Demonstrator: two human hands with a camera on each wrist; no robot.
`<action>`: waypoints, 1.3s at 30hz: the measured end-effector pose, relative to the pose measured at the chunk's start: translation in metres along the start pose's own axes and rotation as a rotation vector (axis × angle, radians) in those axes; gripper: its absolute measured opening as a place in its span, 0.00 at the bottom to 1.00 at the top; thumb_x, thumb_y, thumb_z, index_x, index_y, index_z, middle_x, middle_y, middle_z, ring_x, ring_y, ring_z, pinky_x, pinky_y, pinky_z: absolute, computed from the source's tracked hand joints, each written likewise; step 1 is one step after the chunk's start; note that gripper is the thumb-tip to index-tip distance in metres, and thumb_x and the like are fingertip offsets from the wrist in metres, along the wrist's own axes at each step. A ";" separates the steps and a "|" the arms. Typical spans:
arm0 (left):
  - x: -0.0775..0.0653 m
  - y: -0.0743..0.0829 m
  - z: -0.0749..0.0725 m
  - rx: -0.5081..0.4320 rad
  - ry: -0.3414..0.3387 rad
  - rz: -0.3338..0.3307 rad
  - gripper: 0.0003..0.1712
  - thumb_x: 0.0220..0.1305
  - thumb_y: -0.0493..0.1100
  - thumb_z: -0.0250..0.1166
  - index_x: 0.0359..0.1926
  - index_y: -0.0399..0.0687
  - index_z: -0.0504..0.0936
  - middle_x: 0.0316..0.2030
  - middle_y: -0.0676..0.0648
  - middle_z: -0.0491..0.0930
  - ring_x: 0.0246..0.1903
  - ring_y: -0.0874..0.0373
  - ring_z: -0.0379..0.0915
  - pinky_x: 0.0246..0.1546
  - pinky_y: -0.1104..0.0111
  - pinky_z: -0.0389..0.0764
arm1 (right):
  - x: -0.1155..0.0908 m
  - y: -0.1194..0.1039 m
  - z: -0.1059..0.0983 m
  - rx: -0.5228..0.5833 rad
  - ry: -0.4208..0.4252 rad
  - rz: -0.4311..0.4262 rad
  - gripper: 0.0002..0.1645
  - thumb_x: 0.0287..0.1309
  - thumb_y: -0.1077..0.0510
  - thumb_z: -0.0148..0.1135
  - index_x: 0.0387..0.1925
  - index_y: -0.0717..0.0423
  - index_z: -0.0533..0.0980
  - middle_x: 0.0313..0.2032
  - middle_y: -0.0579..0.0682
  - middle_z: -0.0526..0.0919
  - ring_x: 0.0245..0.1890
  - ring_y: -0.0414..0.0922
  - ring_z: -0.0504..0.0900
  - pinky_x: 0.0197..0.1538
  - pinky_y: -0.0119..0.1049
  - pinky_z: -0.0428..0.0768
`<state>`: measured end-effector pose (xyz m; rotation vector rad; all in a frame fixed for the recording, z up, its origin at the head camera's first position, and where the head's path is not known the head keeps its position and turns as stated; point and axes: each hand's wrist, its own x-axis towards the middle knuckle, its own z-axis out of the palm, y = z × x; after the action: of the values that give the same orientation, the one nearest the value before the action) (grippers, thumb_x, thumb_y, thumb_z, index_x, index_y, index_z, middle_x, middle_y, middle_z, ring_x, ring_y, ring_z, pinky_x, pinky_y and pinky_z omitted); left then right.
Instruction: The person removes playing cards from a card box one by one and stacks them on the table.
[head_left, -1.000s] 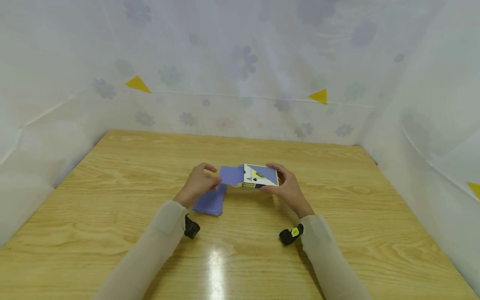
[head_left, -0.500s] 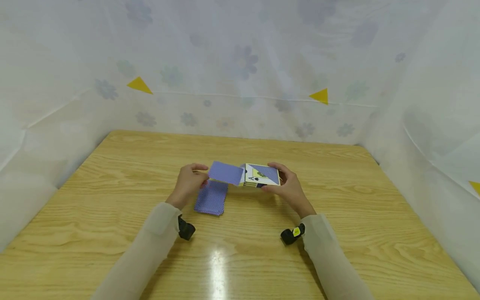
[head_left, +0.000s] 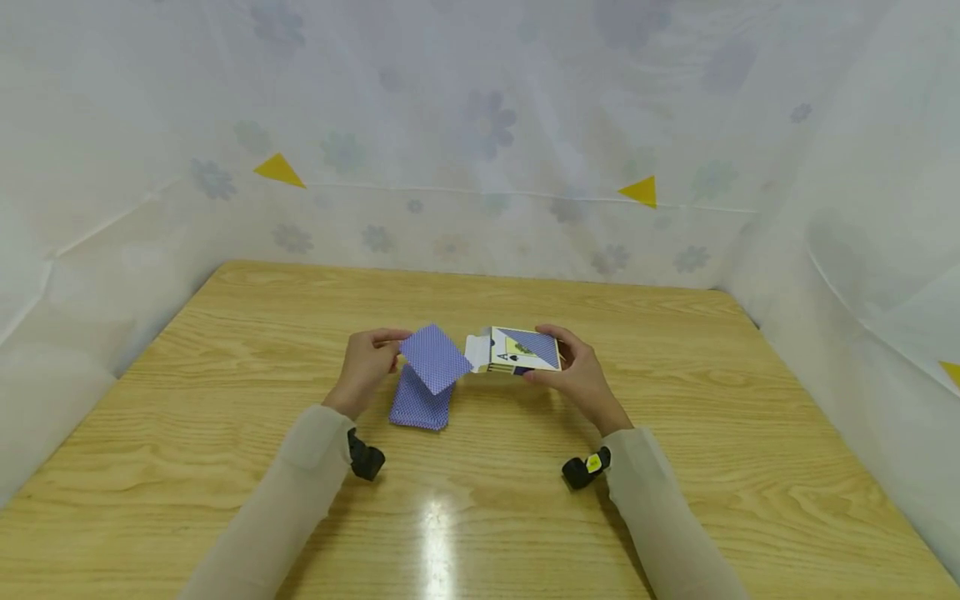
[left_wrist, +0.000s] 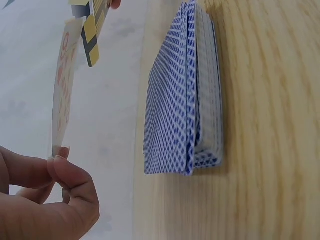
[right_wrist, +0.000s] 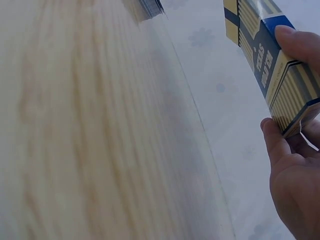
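Note:
My left hand (head_left: 362,368) pinches a playing card (head_left: 435,358) by its edge, blue patterned back facing up. In the left wrist view, red marks show on the other face of the card (left_wrist: 64,87), seen nearly edge-on. Below it lies a stack of blue-backed playing cards (head_left: 418,410), partly covered by the held card in the head view. To the right, my right hand (head_left: 579,379) holds a card box (head_left: 525,348) above the table, thumb on the near side. Its white flap hangs out toward the left. Striped printing covers the box (right_wrist: 275,70) in the right wrist view.
The wooden table (head_left: 637,517) reaches back to a white flowered curtain (head_left: 450,108), which also hangs along both sides. Yellow triangles (head_left: 280,169) are stuck on the curtain. A black wrist camera (head_left: 366,458) sits under each wrist.
My left hand has drawn the card leftward, out of the box's mouth, and turned it over the stack. The white flap is now exposed. My right hand and the box have hardly moved.

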<state>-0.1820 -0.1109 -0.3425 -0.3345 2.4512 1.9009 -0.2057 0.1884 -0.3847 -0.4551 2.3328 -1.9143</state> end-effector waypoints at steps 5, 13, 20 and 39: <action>0.001 -0.002 -0.003 0.000 -0.013 -0.005 0.17 0.69 0.32 0.47 0.53 0.33 0.78 0.30 0.50 0.71 0.27 0.62 0.66 0.30 0.73 0.74 | 0.000 0.000 0.000 -0.002 -0.002 -0.001 0.42 0.47 0.64 0.71 0.65 0.51 0.65 0.63 0.51 0.67 0.55 0.44 0.70 0.52 0.21 0.72; 0.003 -0.003 -0.005 0.038 -0.030 -0.022 0.16 0.71 0.33 0.46 0.51 0.33 0.78 0.29 0.51 0.70 0.27 0.62 0.64 0.28 0.73 0.71 | 0.001 0.001 -0.001 0.007 -0.008 -0.001 0.42 0.48 0.64 0.71 0.65 0.50 0.65 0.62 0.51 0.67 0.55 0.45 0.70 0.52 0.22 0.72; 0.006 -0.002 -0.003 0.056 -0.044 -0.048 0.17 0.71 0.35 0.48 0.58 0.31 0.69 0.32 0.49 0.73 0.27 0.61 0.66 0.31 0.72 0.72 | 0.001 0.001 0.000 0.010 -0.011 -0.004 0.42 0.48 0.64 0.71 0.65 0.51 0.65 0.63 0.51 0.67 0.55 0.44 0.70 0.52 0.22 0.72; 0.015 -0.012 0.002 0.239 -0.069 -0.070 0.17 0.72 0.37 0.49 0.52 0.29 0.77 0.41 0.42 0.75 0.36 0.58 0.67 0.31 0.74 0.69 | 0.001 0.002 0.001 -0.009 -0.006 0.001 0.42 0.47 0.66 0.71 0.65 0.52 0.65 0.64 0.52 0.66 0.55 0.44 0.70 0.52 0.22 0.72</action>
<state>-0.1950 -0.1139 -0.3570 -0.3355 2.5472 1.5438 -0.2068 0.1875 -0.3864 -0.4595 2.3379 -1.9001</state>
